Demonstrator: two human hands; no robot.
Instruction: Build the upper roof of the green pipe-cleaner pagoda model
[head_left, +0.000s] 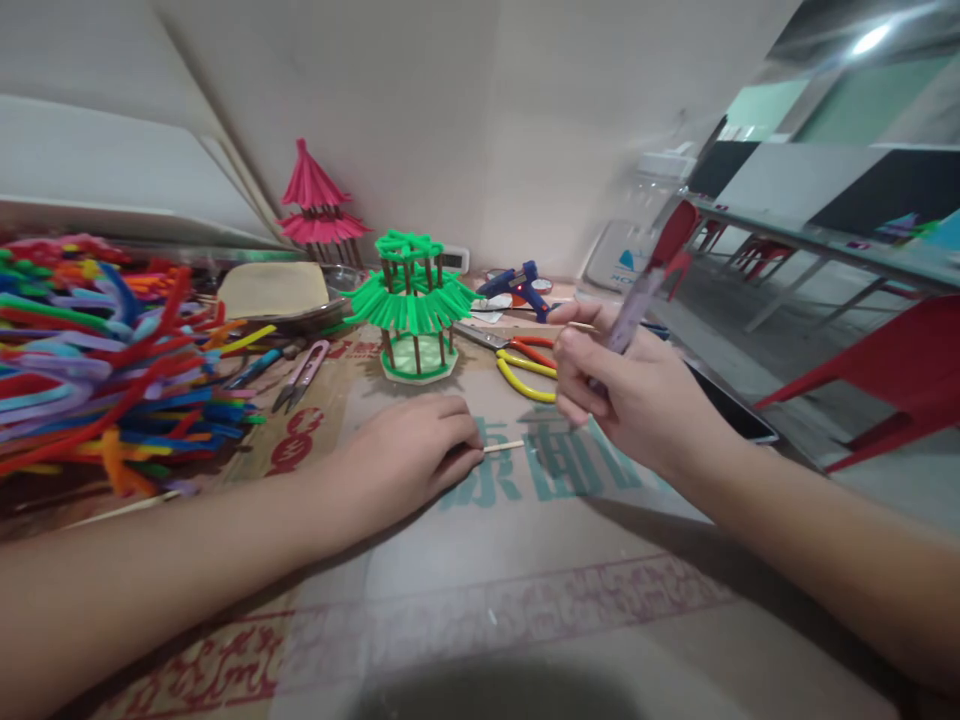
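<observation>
My left hand (409,450) rests knuckles-up on the cardboard, fingers curled over a thin wooden stick (504,446) whose pale tip pokes out to the right. My right hand (615,385) is raised just right of it, closed round a blurred utility knife (643,285) with a red end that points up and away. Behind both hands stands a small green pavilion (412,305) made of pipe cleaners and sticks.
A heap of coloured pipe cleaners (90,350) fills the left. A pink pavilion (319,205) stands at the back, with thread snips (300,375), yellow-handled pliers (525,375), a blue glue gun (517,285), a dark phone (731,405) and red chairs (885,385) at the right.
</observation>
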